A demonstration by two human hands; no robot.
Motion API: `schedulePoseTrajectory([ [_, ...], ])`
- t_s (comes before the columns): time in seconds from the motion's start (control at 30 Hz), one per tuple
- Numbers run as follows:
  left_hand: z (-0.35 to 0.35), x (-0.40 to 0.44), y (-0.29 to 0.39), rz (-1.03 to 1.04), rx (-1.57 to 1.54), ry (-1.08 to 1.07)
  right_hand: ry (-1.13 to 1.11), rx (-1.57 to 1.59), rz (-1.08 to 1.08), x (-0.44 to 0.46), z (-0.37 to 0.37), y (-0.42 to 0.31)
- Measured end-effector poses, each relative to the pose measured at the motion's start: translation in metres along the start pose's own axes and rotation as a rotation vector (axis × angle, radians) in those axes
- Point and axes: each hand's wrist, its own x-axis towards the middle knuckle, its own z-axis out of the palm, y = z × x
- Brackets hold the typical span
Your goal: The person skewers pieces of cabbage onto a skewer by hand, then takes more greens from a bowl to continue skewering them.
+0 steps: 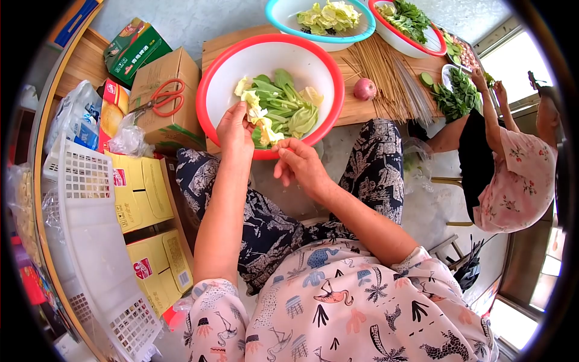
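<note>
Over a white basin with a red rim [208, 78], my left hand [236, 130] grips a pale yellow-green leafy vegetable [256, 113] between thumb and fingers. My right hand [301, 166] is by the basin's near rim, thumb and forefinger pinched at the lower end of the same yellowish leaf. Its other fingers are curled. Inside the basin lie green leafy vegetables [283, 96] with pale stems, plus a light yellowish leaf [311, 95] at the right. My fingers partly hide the held leaf.
A blue-rimmed basin [277, 23] and another red-rimmed basin [439, 43] hold greens. On the wooden table lie a red onion [364, 89] and thin skewers [389, 72]. Red-handled scissors [169, 98] rest on a cardboard box [163, 69]. Another person [512, 163] handles greens at right.
</note>
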Motion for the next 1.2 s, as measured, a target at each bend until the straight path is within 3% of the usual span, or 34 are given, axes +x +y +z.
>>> schedulePoseTrajectory([
  [0.83,0.0,0.003,0.008,0.093,0.019,0.095,-0.002,-0.04,-0.009,-0.004,-0.019,0.01],
  [1.2,0.004,-0.001,0.001,0.031,0.127,0.007,0.006,-0.111,-0.044,-0.007,-0.022,0.014],
])
